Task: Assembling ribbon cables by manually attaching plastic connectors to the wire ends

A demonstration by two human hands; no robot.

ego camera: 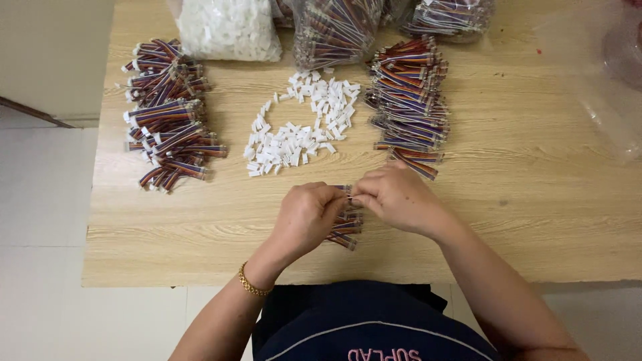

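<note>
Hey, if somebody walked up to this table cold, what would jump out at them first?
Probably the two hands meeting at the near edge, the left hand and right hand pinching a small bundle of multicoloured wires between them. Next, the scatter of small white connectors mid-table, flanked by a heap of striped wire bundles on the left and another heap on the right.

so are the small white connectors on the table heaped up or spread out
Spread out. The white connectors lie loose in a thin, scattered patch on the wooden table, bare wood showing between them, beyond both hands.
</note>
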